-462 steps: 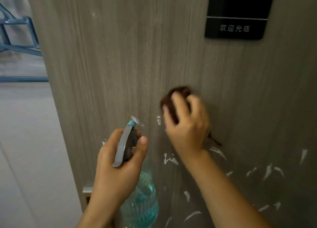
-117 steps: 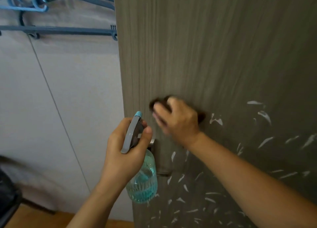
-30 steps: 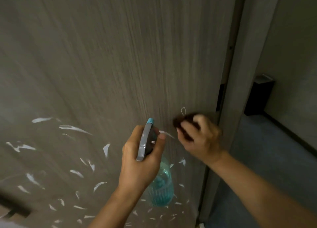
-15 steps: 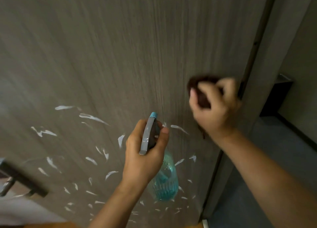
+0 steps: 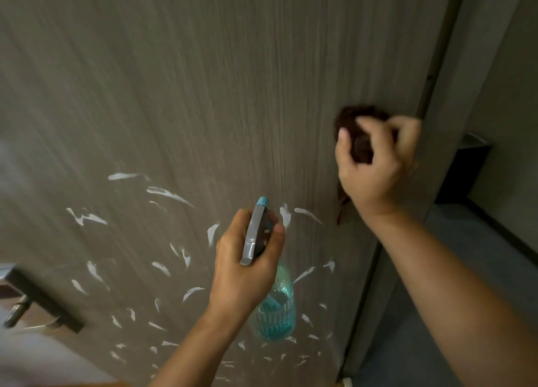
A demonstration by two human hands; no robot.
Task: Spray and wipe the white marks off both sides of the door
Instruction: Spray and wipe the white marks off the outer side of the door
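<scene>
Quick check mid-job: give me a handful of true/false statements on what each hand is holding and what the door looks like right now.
1. The left hand grips the spray bottle. True.
2. The right hand is empty. False: it holds a dark brown cloth against the door.
3. The cloth is near the door's right edge. True.
4. The door is wiped free of marks. False: many white marks remain across its lower part.
5. The bottle's liquid is red. False: it looks teal.
</scene>
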